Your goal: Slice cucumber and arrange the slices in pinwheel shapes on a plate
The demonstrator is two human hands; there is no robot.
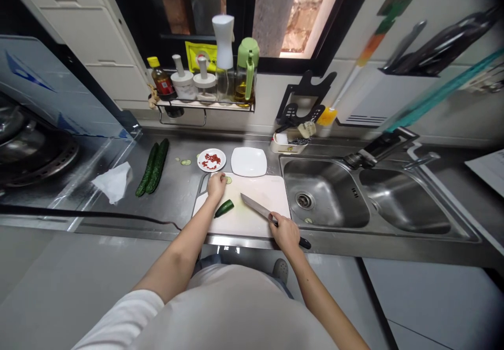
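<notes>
My right hand [285, 230] is wrapped round the black handle of a kitchen knife [255, 206]. Its blade points up and left, over the white cutting board [252, 225]. At the board's upper left, my left hand [216, 186] is closed, with a thin cucumber slice [229, 180] at its fingertips. Between the hands, a short cut piece of cucumber [224, 208] lies on the board. Behind the board stand a small white plate [200, 160] with chopped red pieces and a bare square white plate [249, 162].
Two whole cucumbers [153, 167] and a crumpled white paper [114, 182] lie left; a few cucumber slices [185, 162] are behind. To the right is a double sink [326, 192] with a tap [378, 148]. A condiment rack [208, 106] hangs above; a cable [98, 214] crosses the counter.
</notes>
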